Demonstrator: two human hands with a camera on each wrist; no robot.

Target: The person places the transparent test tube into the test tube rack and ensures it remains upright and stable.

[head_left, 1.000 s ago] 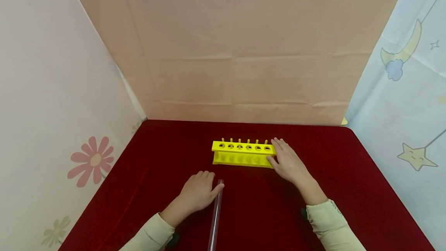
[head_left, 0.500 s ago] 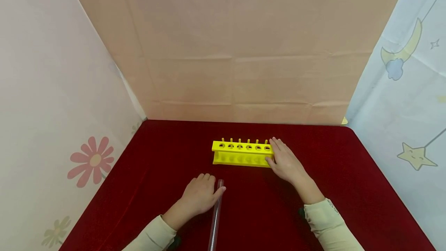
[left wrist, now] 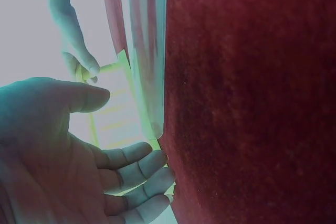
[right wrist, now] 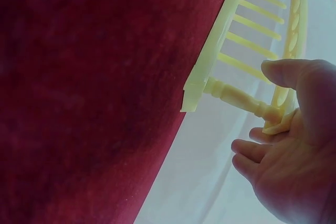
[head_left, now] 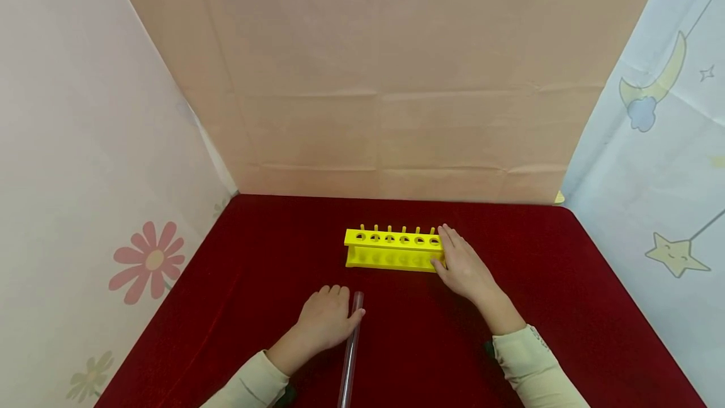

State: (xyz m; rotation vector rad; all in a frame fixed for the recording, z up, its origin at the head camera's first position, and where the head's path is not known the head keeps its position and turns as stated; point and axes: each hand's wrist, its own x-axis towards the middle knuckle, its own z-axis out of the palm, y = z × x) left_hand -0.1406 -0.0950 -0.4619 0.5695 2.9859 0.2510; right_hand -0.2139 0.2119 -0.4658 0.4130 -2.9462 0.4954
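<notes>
Left of the head frame: flower-printed white wall sheet [head_left: 85,112]. Lower left of centre, above dark red plush-covered table [head_left: 255,257]: left hand [head_left: 321,320], fingers loosely extended, thumb crossing over long, clear, cylindrical tube [head_left: 348,367]; contact cannot be told. Lies flat, running from the bottom edge to below frame centre. Next, at lower centre: bright yellow, plastic-looking rack [head_left: 391,258] with six round holes, standing upright. At its right end: right hand [head_left: 467,271], fingers straight, thumb in front; contact uncertain. Far right: moon-and-star-printed white wall sheet [head_left: 623,206].
</notes>
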